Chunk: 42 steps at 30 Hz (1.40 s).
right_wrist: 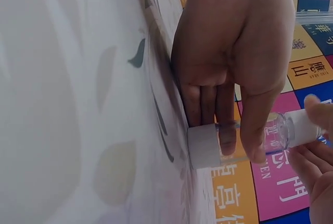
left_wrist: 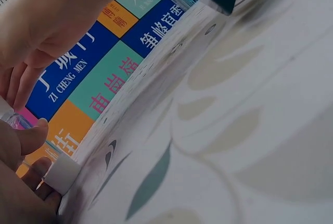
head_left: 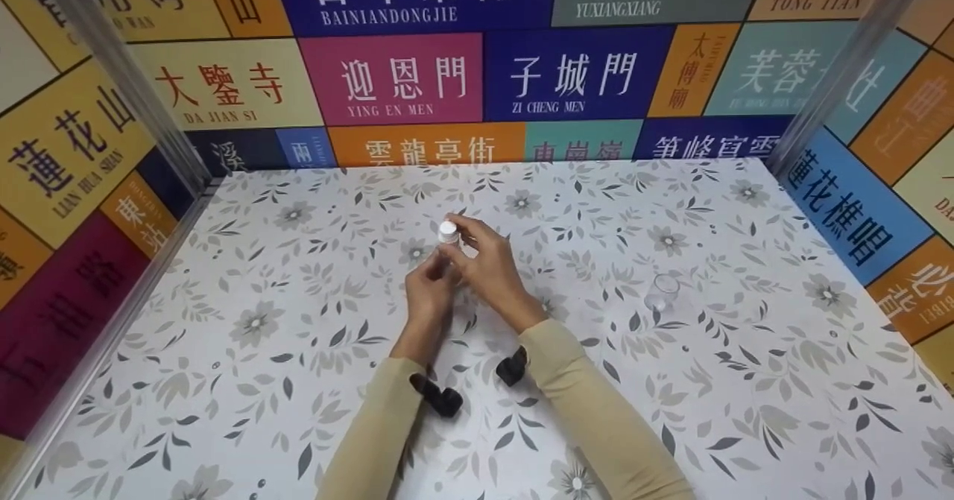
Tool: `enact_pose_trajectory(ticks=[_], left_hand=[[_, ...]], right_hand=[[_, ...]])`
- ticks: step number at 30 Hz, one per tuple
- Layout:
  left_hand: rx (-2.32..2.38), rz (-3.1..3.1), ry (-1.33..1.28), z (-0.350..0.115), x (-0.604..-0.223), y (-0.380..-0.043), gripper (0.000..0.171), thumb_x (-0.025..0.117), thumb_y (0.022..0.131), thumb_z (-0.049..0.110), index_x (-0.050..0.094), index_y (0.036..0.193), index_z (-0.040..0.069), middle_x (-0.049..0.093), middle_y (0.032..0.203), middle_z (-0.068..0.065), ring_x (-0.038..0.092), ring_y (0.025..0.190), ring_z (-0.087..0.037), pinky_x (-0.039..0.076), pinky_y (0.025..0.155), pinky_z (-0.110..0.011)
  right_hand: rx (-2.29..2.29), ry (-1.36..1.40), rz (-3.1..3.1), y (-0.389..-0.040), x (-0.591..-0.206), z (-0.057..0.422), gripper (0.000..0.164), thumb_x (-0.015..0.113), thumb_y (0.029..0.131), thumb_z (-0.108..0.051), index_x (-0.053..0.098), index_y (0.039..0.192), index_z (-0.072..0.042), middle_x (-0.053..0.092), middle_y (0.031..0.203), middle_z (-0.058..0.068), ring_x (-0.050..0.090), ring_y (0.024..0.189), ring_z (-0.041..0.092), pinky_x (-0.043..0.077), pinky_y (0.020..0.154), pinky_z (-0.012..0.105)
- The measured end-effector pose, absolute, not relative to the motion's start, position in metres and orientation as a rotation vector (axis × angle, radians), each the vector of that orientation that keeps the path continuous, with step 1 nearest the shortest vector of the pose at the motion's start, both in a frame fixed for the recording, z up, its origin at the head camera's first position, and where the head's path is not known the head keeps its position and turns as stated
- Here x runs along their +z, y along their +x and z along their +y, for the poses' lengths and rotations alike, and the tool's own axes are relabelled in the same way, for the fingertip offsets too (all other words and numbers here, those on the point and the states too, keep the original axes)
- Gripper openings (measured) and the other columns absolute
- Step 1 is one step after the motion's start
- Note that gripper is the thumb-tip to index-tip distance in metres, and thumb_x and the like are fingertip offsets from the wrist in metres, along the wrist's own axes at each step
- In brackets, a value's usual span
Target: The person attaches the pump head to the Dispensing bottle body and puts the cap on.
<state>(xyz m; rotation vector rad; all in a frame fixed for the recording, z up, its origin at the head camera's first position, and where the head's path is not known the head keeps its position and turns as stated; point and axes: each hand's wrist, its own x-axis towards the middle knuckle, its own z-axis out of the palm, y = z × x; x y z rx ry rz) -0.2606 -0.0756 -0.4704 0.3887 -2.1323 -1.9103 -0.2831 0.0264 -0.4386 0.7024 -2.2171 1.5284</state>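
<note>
A small clear bottle (right_wrist: 276,136) stands upright between my hands, its white base (right_wrist: 203,147) right at the patterned tablecloth. My left hand (head_left: 431,289) holds the clear body low down, thumb and fingers on either side of it in the right wrist view. At the top, my right hand (head_left: 490,263) pinches the white cap (head_left: 448,228) between thumb and fingers. Most of the body is hidden behind the hands in the head view. The left wrist view shows the white base (left_wrist: 62,174) beneath the left fingers.
A small clear cup (head_left: 663,292) sits on the tablecloth (head_left: 745,381) to the right of my hands. Panels with large printed characters (head_left: 387,75) enclose the table at the back and sides, with clear posts at the corners.
</note>
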Motion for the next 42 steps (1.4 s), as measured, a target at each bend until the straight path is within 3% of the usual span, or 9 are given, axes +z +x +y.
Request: enact_pose_trajectory(ticks=[8, 13, 20, 28, 34, 42], left_hand=[[-1.956, -2.090, 0.385, -0.0749, -0.4720, -0.2623, 0.049, 0.065, 0.088, -0.004, 0.057, 0.136, -0.003, 0.064, 0.132, -0.023, 0.065, 0.122, -0.033, 0.055, 0.102, -0.035], [-1.971, -2.113, 0.406, -0.0753, -0.4713, -0.2613, 0.054, 0.067, 0.088, 0.000, 0.052, 0.140, -0.003, 0.058, 0.139, -0.025, 0.058, 0.131, -0.034, 0.048, 0.111, -0.037], [-1.911, -2.159, 0.395, -0.0754, -0.4699, -0.2609, 0.052, 0.066, 0.088, 0.001, 0.056, 0.139, 0.001, 0.062, 0.136, -0.022, 0.059, 0.130, -0.033, 0.048, 0.111, -0.039], [-1.912, -2.158, 0.397, -0.0756, -0.4703, -0.2607, 0.051, 0.066, 0.089, 0.000, 0.055, 0.139, 0.000, 0.060, 0.138, -0.023, 0.058, 0.131, -0.034, 0.048, 0.111, -0.039], [-1.935, -2.122, 0.394, -0.0751, -0.4702, -0.2603, 0.052, 0.068, 0.088, 0.000, 0.056, 0.138, -0.001, 0.062, 0.135, -0.024, 0.060, 0.128, -0.034, 0.049, 0.111, -0.039], [-1.926, -2.105, 0.371, -0.0752, -0.4717, -0.2613, 0.047, 0.065, 0.088, -0.003, 0.059, 0.135, -0.002, 0.065, 0.130, -0.024, 0.064, 0.124, -0.034, 0.053, 0.106, -0.037]], right_hand=[[1.519, 0.766, -2.189, -0.2824, -0.4380, 0.0271, 0.031, 0.063, 0.097, -0.008, 0.066, 0.127, -0.002, 0.068, 0.124, 0.018, 0.067, 0.115, 0.028, 0.054, 0.102, 0.027], [1.496, 0.775, -2.203, -0.2824, -0.4396, 0.0282, 0.030, 0.063, 0.097, -0.007, 0.066, 0.126, 0.000, 0.069, 0.121, 0.018, 0.069, 0.108, 0.026, 0.057, 0.098, 0.026], [1.532, 0.729, -2.178, -0.2842, -0.4382, 0.0286, 0.040, 0.071, 0.092, -0.009, 0.064, 0.129, 0.002, 0.068, 0.123, 0.021, 0.068, 0.115, 0.033, 0.058, 0.098, 0.033], [1.530, 0.736, -2.212, -0.2833, -0.4380, 0.0272, 0.037, 0.065, 0.096, -0.008, 0.062, 0.132, 0.001, 0.066, 0.128, 0.021, 0.067, 0.118, 0.031, 0.055, 0.100, 0.027], [1.525, 0.724, -2.228, -0.2822, -0.4377, 0.0281, 0.037, 0.065, 0.095, -0.008, 0.063, 0.131, 0.000, 0.068, 0.127, 0.020, 0.069, 0.114, 0.031, 0.058, 0.096, 0.032], [1.642, 0.703, -2.210, -0.2841, -0.4377, 0.0277, 0.046, 0.070, 0.093, -0.010, 0.058, 0.136, 0.002, 0.064, 0.132, 0.022, 0.064, 0.122, 0.035, 0.055, 0.102, 0.045]])
